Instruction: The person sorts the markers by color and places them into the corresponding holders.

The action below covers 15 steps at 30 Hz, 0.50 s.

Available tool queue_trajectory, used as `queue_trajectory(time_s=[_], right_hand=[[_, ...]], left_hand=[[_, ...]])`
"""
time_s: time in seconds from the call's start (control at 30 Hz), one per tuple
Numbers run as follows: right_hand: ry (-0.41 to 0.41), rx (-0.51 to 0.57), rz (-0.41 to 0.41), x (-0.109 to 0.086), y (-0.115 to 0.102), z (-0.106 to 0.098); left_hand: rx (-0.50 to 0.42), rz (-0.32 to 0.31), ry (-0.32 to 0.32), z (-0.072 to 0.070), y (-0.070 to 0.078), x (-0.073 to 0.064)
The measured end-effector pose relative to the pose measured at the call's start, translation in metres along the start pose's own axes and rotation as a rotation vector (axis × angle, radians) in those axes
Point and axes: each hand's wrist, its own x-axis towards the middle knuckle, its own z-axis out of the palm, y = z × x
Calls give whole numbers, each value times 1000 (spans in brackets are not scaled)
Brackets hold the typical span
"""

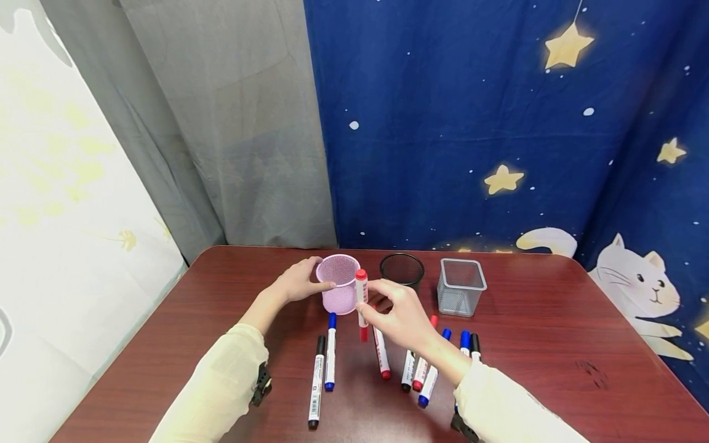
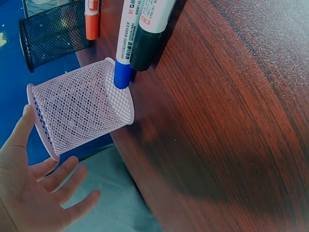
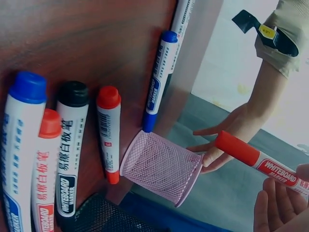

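Note:
A pink round mesh pen holder (image 1: 338,300) stands on the table, its mouth facing up. My left hand (image 1: 299,282) holds its rim from the left, with the thumb across the near edge; in the left wrist view the other fingers (image 2: 79,208) spread beyond the rim. Just right of the holder, my right hand (image 1: 401,314) pinches a red whiteboard marker (image 1: 362,298) between thumb and fingers. This marker is capped and upright, red end up, with its lower end in front of the holder's right side. A blue marker (image 1: 330,357) lies with one end close to the holder's base.
Behind the right hand stands a black round mesh holder (image 1: 403,269), partly hidden, and to its right a silver square one (image 1: 461,298). A black marker (image 1: 316,387) and a red marker (image 1: 381,351) lie nearby. Several more markers lie around the right forearm. Curtains hang behind the table.

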Motion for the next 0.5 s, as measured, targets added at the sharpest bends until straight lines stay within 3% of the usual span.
queue_trajectory(time_s=[0.5], right_hand=[[62,-40,41,24,2,-3]], left_hand=[[28,1,-4,0,1,1]])
